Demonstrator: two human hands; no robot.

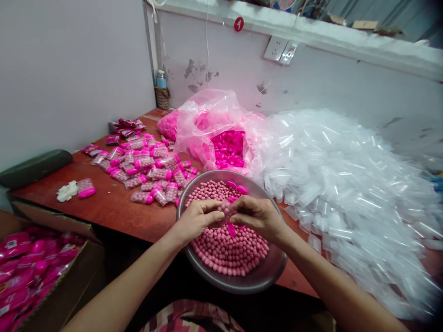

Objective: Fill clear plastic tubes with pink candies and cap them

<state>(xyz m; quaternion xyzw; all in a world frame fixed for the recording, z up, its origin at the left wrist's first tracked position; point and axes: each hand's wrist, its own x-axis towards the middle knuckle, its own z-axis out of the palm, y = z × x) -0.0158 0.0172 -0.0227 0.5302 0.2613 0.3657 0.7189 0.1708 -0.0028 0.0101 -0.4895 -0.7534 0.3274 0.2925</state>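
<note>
Over a metal bowl (281, 265) of pink beads (230, 253), both hands meet at a small clear plastic container (225, 210) with pink beads inside. My left hand (199, 219) pinches the container from its left side between thumb and fingers. From the right, my right hand (261, 216) has its fingers closed at the container's other end; they partly hide it. A bright pink cap (231, 229) shows just below the fingertips. More pink caps (242, 189) lie on the beads near the bowl's far rim.
Filled containers with pink caps (161, 173) lie heaped on the red table (114, 210). Behind the bowl slumps a bag of pink caps (228, 150). Clear empty containers (346, 184) form a large pile at right. A cardboard box (74, 272) of pink packages stands lower left.
</note>
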